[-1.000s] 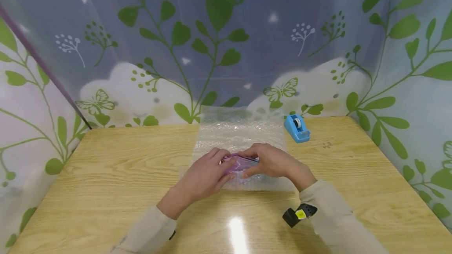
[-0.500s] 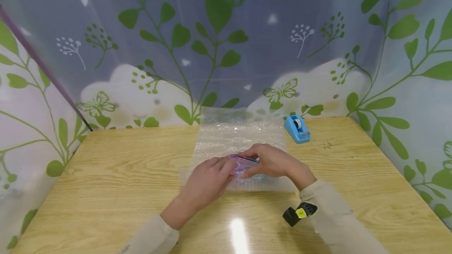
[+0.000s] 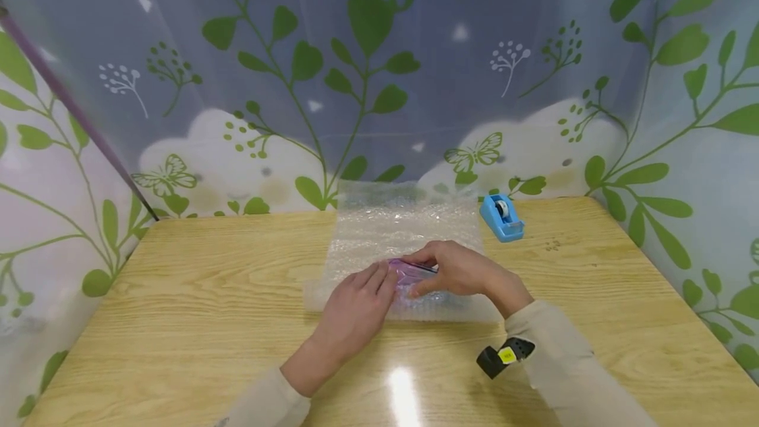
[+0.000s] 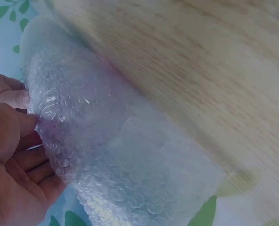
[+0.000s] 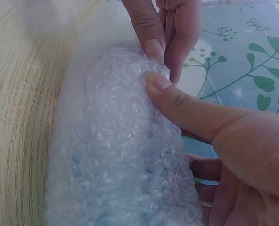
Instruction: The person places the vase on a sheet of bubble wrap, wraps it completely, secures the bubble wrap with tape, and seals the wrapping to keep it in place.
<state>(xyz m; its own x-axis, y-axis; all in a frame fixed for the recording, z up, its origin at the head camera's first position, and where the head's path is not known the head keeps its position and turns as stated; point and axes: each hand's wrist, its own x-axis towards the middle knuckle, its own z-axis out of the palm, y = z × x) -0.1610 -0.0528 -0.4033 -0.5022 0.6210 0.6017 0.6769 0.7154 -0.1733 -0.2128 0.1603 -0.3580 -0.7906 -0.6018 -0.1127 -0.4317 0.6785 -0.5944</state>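
Note:
A flat purple item (image 3: 408,273) with a glossy surface lies at the near part of a clear bubble wrap sheet (image 3: 391,224), whose front end is folded up over it. From the left, my left hand (image 3: 360,298) holds the folded wrap and the item's left end; in the right wrist view its thumb (image 5: 154,49) lies on the bubbles and its fingers are behind. My right hand (image 3: 462,272) grips the other end, thumb on the near face of the wrap (image 5: 116,136) and fingers at the far side. The wrap blurs most of the purple item in both wrist views.
A blue tape dispenser (image 3: 502,218) with a roll stands at the back right, just beyond the sheet's corner. Patterned curtains (image 3: 261,117) border the wooden table (image 3: 207,295) at the back and sides. A black strap device (image 3: 504,357) sits at the right sleeve.
My left hand has shifted its hold: its thumb has gone out of sight in the head view, and its fingers now lie together over the item's left end. The right hand has stayed in place.

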